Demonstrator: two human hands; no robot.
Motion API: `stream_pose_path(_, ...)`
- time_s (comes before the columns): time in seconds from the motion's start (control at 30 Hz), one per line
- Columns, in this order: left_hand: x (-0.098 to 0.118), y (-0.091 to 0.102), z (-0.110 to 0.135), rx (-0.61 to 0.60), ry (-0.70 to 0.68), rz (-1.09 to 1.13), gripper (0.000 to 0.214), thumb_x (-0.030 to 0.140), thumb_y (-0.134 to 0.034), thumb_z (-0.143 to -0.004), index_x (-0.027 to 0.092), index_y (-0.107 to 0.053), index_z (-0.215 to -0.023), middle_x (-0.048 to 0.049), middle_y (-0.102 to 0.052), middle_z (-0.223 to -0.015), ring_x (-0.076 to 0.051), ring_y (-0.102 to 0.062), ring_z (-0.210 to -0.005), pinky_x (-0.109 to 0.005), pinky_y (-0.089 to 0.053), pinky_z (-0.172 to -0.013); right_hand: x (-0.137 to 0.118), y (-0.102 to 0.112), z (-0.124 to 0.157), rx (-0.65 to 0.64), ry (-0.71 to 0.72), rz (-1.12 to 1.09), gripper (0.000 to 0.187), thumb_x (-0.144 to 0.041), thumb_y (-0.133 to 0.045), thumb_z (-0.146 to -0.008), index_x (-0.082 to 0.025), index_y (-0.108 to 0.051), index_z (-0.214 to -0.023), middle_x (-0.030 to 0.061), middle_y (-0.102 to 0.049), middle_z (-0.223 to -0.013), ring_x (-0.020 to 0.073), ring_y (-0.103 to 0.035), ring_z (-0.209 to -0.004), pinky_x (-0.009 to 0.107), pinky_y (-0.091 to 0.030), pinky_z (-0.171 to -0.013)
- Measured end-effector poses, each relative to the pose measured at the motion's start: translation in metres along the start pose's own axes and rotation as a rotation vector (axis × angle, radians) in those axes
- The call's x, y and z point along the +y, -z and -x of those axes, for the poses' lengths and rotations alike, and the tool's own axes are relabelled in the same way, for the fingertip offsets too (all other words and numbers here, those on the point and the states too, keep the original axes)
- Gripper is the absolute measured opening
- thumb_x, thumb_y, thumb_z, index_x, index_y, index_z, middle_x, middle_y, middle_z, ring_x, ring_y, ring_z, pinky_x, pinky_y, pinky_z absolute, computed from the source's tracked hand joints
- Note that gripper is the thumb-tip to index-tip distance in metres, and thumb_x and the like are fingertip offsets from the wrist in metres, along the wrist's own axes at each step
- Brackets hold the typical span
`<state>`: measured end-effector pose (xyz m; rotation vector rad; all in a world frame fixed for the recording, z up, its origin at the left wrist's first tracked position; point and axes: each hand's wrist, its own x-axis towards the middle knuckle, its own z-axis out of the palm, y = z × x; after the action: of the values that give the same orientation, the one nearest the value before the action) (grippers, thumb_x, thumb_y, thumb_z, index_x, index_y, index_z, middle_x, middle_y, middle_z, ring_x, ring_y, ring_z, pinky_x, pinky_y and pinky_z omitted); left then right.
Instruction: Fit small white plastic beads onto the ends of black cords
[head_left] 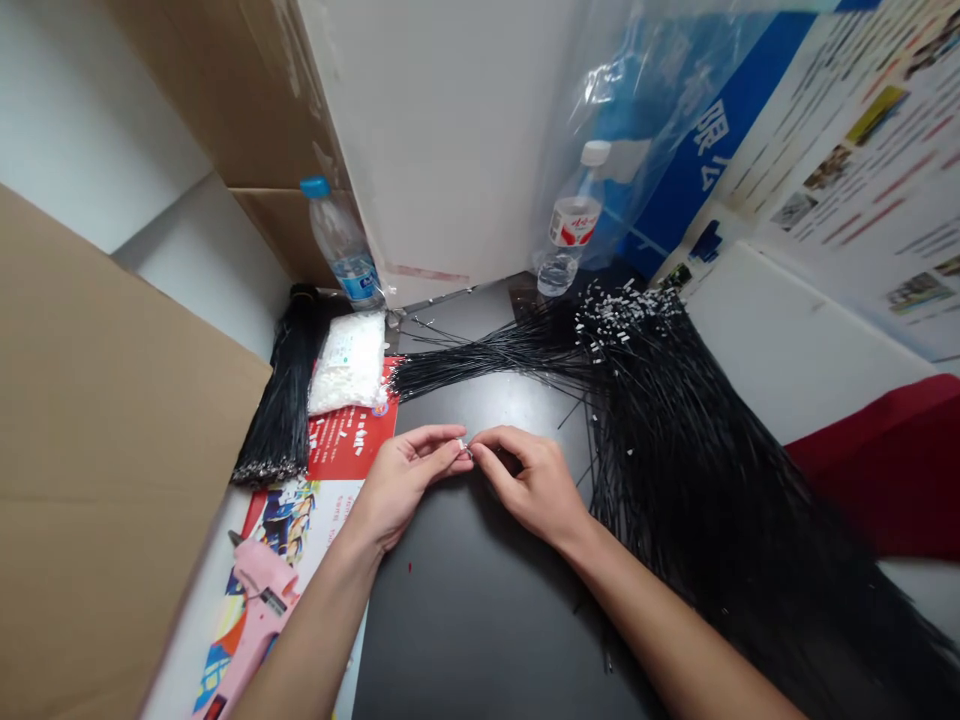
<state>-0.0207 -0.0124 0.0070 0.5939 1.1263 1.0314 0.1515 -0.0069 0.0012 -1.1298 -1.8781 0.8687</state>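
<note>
Over the dark grey tabletop (450, 620), my two hands meet fingertip to fingertip. My left hand (401, 485) pinches a small white connector (463, 445) between thumb and fingers. The fingers of my right hand (534, 485) are closed in a pinch right beside it; a thin dark bit shows at their tips, too small to name. Just beyond my hands, a bundle of black wires (465, 365) lies across the table. To the right spreads a large heap of black wires (667, 430), with many small white connectors (622, 310) on their far ends.
A clear bag of white pieces (349, 362) lies at the left, beside another black wire bundle (281, 400). A pink glue gun (259, 600) rests on printed sheets. Two plastic bottles, one blue-capped (341, 245) and one white-capped (571, 225), stand behind. Cardboard (112, 420) borders the left.
</note>
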Motion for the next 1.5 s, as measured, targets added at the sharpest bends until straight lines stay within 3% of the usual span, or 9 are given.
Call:
stream_pose_path(0.33, 0.001, -0.003, -0.004, 0.029, 0.084, 0.046, 0.038, 0.028, -0.096, -0.051, 0.011, -0.078, -0.081, -0.0060, -0.077, -0.073, -0.011, -0.072, -0.066, -0.016, -0.059, -0.071, 0.014, -0.003, -0.001, 0.022, 0.080, 0.002, 0.012, -0.017, -0.056, -0.093, -0.018, -0.067, -0.087, 0.0019, -0.071, -0.081, 0.0133, -0.063, -0.075, 0.025, -0.049, -0.073)
stream_pose_path(0.8, -0.001, -0.001, -0.007, 0.028, 0.080, -0.093, 0.035, 0.032, -0.093, -0.058, 0.013, -0.078, -0.083, -0.0054, -0.078, -0.075, -0.011, -0.073, -0.065, -0.015, -0.059, -0.069, 0.015, -0.002, -0.002, 0.039, 0.100, -0.028, 0.013, -0.015, -0.056, -0.093, -0.016, -0.067, -0.087, 0.0022, -0.071, -0.080, 0.0124, -0.062, -0.073, 0.024, -0.047, -0.071)
stream_pose_path(1.5, -0.001, 0.003, -0.006, -0.022, 0.080, -0.120, 0.031, 0.029, -0.092, -0.061, 0.014, -0.079, -0.084, -0.0054, -0.079, -0.076, -0.012, -0.074, -0.068, -0.016, -0.058, -0.071, 0.018, -0.001, -0.001, 0.043, 0.132, -0.004, 0.011, -0.015, -0.060, -0.088, -0.016, -0.069, -0.080, 0.0013, -0.068, -0.070, 0.0109, -0.057, -0.064, 0.023, -0.046, -0.065)
